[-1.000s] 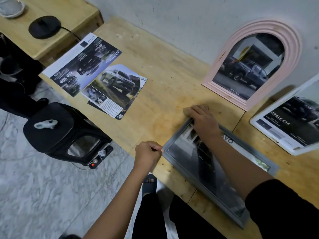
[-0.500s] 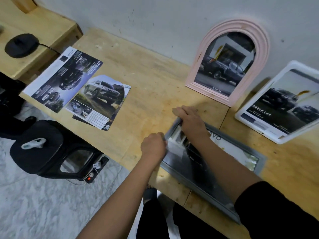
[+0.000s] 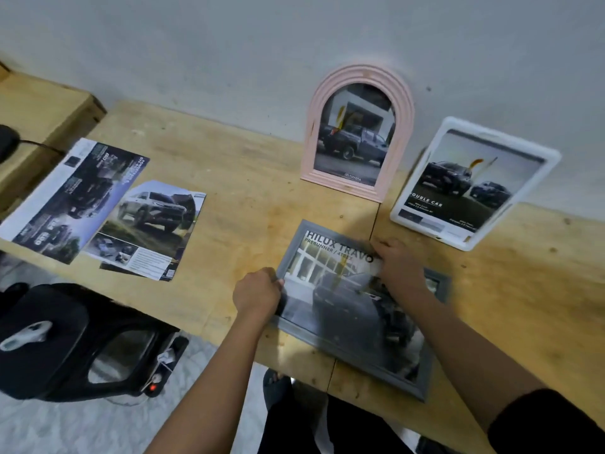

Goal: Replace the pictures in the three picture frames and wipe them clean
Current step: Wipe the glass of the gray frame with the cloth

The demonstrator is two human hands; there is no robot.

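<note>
Lying flat on the wooden table (image 3: 248, 198), a grey picture frame (image 3: 343, 350) w/ a truck photo (image 3: 353, 322) runs diagonally, far-left to near-right. Left hand (image 3: 257, 294) curls round its left edge, steadying it. Right hand (image 3: 397, 268) sits on the glass by the far edge (maybe mid-wipe; blurred), fingers bent; what they grip, can't tell.
</note>
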